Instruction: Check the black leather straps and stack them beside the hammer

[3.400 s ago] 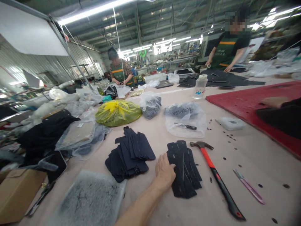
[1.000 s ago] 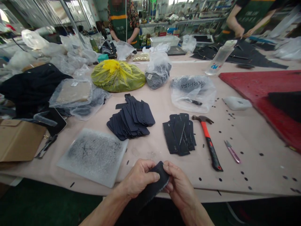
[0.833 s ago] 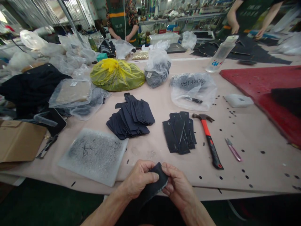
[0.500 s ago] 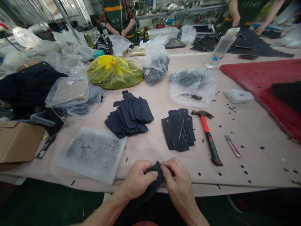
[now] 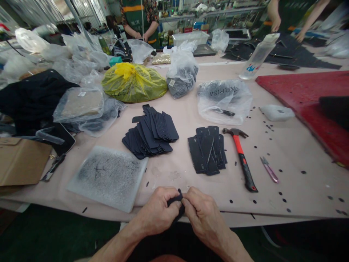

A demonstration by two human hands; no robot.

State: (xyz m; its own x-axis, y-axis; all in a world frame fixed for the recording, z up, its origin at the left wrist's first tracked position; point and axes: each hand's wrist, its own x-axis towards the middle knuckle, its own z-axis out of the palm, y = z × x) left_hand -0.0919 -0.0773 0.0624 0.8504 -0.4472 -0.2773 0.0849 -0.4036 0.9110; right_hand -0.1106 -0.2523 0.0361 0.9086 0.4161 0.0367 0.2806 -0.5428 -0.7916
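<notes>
At the front edge of the table, both my hands grip one dark leather-like piece (image 5: 174,199). My left hand (image 5: 160,209) is closed round it, thumb on top. The fingertips of my right hand (image 5: 201,209) pinch its edge close to my left thumb. Most of the piece is covered by my fingers. Beyond my hands lies a fanned stack of dark blue cut pieces (image 5: 151,133). To its right is a smaller pile of black pieces (image 5: 206,151) with holes and light edge marks.
A red-and-black claw hammer (image 5: 242,160) and pink thread snips (image 5: 269,170) lie to the right. A scratched translucent cutting board (image 5: 107,178) is at left. Farther back are a yellow bag (image 5: 133,83), a clear bottle (image 5: 259,56) and a red mat (image 5: 302,94). Two people stand across the table.
The piece is tilted and bunched more inside my hands, so less of it shows. My right fingers have come closer to my left thumb. The things on the table have stayed put.
</notes>
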